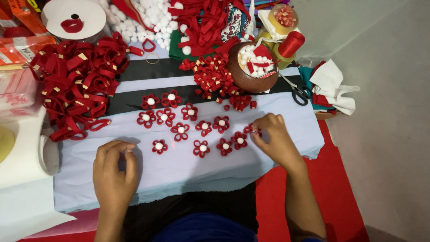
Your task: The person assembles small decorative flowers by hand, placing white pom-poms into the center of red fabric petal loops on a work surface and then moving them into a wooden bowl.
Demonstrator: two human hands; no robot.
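We see a small red ribbon flower [252, 130] pinched under the fingertips of our right hand [274, 141], which presses it down on a pale cloth [179, 170]. The flower lies at the right end of a loose row, so it seems to be joining the others there. Whether it has a white centre we cannot tell; the fingers cover it.

Just left of that hand lie the finished flowers [188, 127], each a ring of red loops with a white pompom in the middle. They are spread apart, face up, none overlapping, probably to keep their shape and stay easy to count.

Our left hand [115, 168] rests lower on the cloth, fingers loosely curled and holding nothing. It seems to steady the cloth. The nearest flower is just beyond its fingertips.

Beyond the right hand stands a brown bowl [251, 71] holding white pompoms and red scraps, close enough to reach. Beside the bowl is a heap of small red petals [212, 74]. Black scissors [299, 94] lie to the right of the bowl, handles toward us.

Far beyond the left hand is a big pile of red ribbon loops [76, 85]. More white pompoms [148, 18] sit at the far edge.
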